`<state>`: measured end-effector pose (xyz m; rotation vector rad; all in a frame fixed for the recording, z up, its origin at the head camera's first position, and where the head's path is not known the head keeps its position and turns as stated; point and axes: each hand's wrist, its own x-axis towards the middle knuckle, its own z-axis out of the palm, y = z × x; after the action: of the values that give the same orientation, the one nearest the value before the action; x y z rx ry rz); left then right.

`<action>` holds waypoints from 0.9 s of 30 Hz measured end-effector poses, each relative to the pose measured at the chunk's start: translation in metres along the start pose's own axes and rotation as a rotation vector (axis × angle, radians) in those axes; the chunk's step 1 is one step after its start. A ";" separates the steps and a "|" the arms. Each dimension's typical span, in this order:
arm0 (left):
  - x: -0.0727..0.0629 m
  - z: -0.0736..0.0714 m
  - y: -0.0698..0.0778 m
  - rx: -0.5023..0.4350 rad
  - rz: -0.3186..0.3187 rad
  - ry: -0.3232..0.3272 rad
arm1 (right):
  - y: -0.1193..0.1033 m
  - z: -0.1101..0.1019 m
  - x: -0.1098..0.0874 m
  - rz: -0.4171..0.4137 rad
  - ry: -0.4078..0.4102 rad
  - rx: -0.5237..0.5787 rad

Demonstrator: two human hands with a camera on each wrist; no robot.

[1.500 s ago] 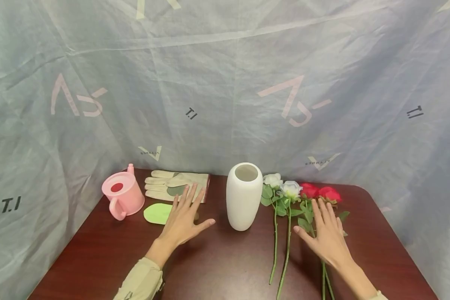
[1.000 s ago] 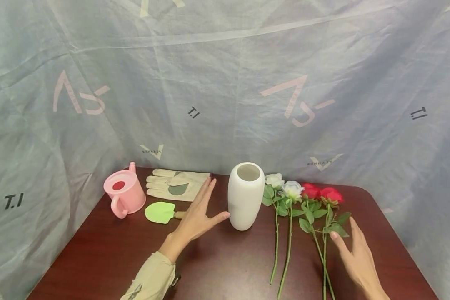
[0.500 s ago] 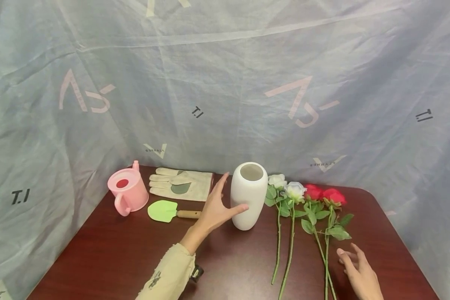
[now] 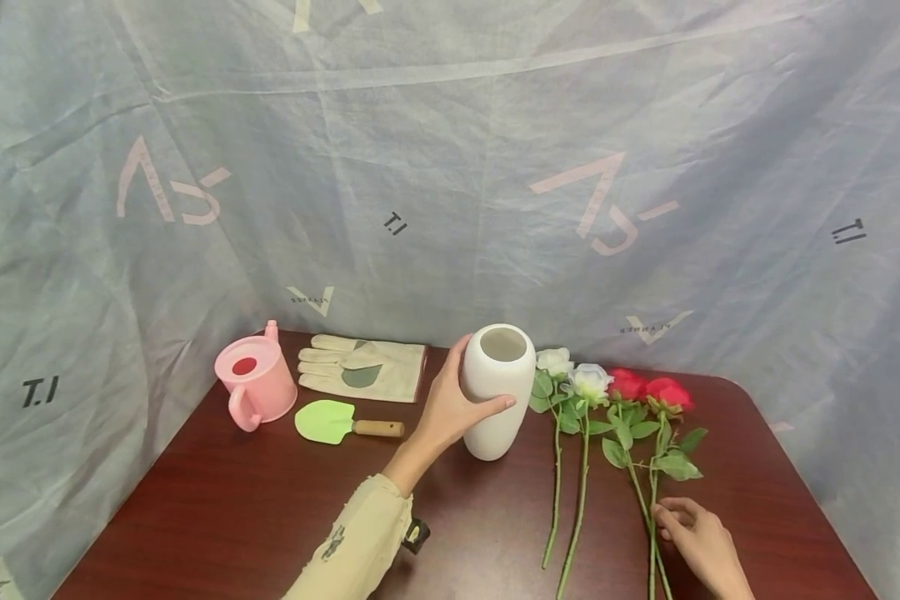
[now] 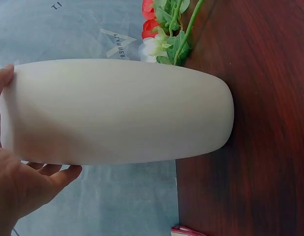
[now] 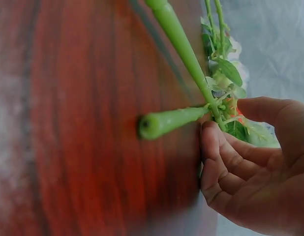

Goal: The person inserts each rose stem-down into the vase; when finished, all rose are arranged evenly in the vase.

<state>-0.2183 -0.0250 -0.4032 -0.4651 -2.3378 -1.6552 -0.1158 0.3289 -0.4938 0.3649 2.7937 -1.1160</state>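
Observation:
My left hand [image 4: 453, 408] grips the tall white vase [image 4: 498, 392] from its left side, thumb across the front and fingers behind. In the left wrist view the vase [image 5: 122, 110] stands upright on the table. Two red roses [image 4: 663, 395] lie at the right with their stems crossed. My right hand [image 4: 697, 533] is beside these stems, fingers loosely bent. The right wrist view has a green stem [image 6: 184, 46] between thumb and forefinger, which are apart; the forefinger's tip is at the stem, and contact is unclear. Two white roses [image 4: 589, 383] lie between the vase and the red ones.
On the left stand a pink watering can [image 4: 258, 383], a cream work glove [image 4: 367, 371] and a small green trowel [image 4: 326, 422] with a wooden handle. A grey cloth [image 4: 420, 167] hangs behind the dark red-brown table [image 4: 217, 517].
My left hand has moved right from over the trowel and taken hold of the vase. My right hand has drawn back from the red blooms, then moved left to their stems.

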 end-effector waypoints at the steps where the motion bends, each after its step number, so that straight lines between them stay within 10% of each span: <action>1: 0.000 0.000 0.000 0.003 0.001 0.004 | 0.000 0.001 0.001 -0.011 0.008 -0.003; 27: 0.000 0.001 -0.002 0.011 -0.015 -0.012 | 0.019 0.008 0.012 0.164 -0.027 0.396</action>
<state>-0.2192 -0.0251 -0.4049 -0.4572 -2.3633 -1.6501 -0.1226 0.3391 -0.5141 0.5954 2.4528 -1.6137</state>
